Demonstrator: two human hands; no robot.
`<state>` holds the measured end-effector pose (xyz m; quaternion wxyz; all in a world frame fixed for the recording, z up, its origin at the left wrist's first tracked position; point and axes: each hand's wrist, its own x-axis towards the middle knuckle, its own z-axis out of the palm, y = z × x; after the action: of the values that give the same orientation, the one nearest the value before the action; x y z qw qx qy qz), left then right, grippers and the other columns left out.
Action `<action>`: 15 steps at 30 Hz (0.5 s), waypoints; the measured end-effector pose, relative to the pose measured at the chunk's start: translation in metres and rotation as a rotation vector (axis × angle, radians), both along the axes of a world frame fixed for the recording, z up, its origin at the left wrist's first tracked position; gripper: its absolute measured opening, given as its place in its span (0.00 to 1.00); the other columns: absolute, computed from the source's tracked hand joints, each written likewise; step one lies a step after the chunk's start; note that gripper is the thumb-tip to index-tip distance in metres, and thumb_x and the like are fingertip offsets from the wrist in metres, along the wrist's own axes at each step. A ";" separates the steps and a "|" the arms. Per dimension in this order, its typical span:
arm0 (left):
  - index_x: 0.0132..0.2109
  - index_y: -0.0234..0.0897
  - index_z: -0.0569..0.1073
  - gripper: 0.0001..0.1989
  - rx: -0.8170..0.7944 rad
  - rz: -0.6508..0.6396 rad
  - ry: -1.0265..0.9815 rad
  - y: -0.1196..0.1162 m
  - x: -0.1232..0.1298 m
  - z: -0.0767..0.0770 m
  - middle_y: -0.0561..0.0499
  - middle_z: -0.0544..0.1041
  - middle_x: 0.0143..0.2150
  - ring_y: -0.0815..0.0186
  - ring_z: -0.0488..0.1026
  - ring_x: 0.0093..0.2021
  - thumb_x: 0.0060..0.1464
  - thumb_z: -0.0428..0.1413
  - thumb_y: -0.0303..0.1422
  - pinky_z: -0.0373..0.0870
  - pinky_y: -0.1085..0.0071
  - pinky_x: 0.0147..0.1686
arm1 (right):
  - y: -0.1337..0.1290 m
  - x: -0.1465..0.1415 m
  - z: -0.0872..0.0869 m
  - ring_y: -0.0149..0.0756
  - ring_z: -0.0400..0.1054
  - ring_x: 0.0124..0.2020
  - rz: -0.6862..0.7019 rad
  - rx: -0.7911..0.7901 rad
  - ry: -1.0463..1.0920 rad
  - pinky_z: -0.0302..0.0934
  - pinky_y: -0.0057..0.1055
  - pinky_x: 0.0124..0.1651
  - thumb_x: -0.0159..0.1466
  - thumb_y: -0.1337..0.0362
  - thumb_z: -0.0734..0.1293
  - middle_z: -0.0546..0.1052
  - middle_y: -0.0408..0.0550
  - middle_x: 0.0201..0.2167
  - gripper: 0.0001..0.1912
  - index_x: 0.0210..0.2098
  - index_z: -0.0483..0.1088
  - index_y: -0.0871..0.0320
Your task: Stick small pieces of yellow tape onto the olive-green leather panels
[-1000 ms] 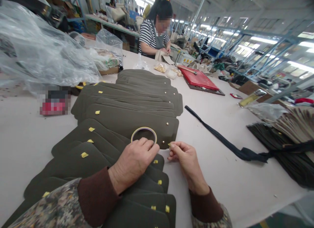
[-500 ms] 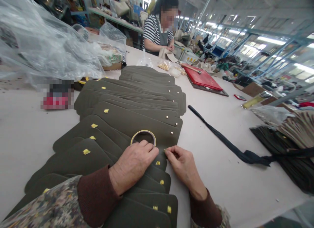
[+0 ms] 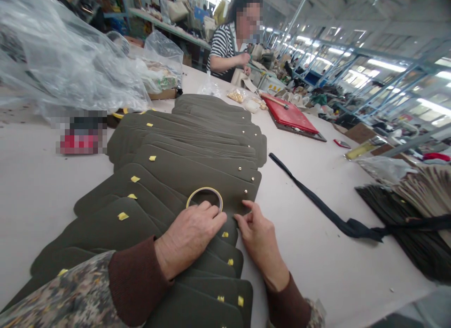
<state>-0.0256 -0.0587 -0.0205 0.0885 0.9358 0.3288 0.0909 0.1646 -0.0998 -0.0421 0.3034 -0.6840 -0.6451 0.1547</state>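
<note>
Olive-green flat panels [image 3: 197, 170] lie fanned out in overlapping layers on the table, with small metal studs [image 3: 240, 168] near their right edges. Squares of yellow tape [image 3: 123, 216] stick to several of them. My left hand [image 3: 193, 236] is closed around the near side of a roll of yellow tape [image 3: 187, 199] and rests on the panels. At a panel's right edge is my right hand [image 3: 259, 236], its thumb and index finger apart. The thumb tip touches that edge, or nearly so; I see nothing held between the fingers.
A dark fabric strip [image 3: 310, 191] runs across the right side toward stacked dark pieces [image 3: 394, 229]. Further back are a red board [image 3: 291, 114] with a hammer and bags of gold-coloured bits [image 3: 237, 96]. Clear plastic sheeting [image 3: 77, 60] covers the left. Opposite, a co-worker [image 3: 229, 50] handles beige material.
My right thumb and index finger have parted from a pinch on a small metal stud at the panel edge. My left hand stays on the tape roll. The co-worker has raised one hand.
</note>
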 end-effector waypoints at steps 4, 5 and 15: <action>0.39 0.37 0.67 0.03 -0.009 -0.005 -0.005 0.000 0.000 0.000 0.50 0.72 0.39 0.61 0.68 0.39 0.60 0.50 0.26 0.69 0.64 0.38 | -0.009 0.003 0.001 0.33 0.69 0.23 0.015 -0.045 0.088 0.62 0.28 0.29 0.65 0.66 0.63 0.75 0.42 0.24 0.04 0.37 0.70 0.58; 0.39 0.37 0.67 0.03 -0.010 -0.008 -0.008 0.000 0.000 0.000 0.49 0.72 0.39 0.61 0.68 0.39 0.60 0.50 0.26 0.69 0.64 0.38 | -0.011 0.003 0.000 0.34 0.70 0.26 0.049 -0.014 0.050 0.62 0.28 0.31 0.65 0.66 0.63 0.75 0.45 0.26 0.06 0.34 0.71 0.58; 0.38 0.37 0.68 0.03 0.016 -0.033 -0.020 0.001 0.000 0.001 0.50 0.72 0.38 0.60 0.67 0.38 0.59 0.52 0.25 0.69 0.65 0.35 | 0.002 -0.009 -0.004 0.35 0.70 0.28 0.017 0.042 -0.151 0.61 0.29 0.33 0.63 0.67 0.63 0.77 0.48 0.27 0.08 0.31 0.74 0.59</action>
<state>-0.0260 -0.0578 -0.0198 0.0859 0.9408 0.3118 0.1014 0.1555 -0.0975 -0.0457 0.2668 -0.6819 -0.6749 0.0916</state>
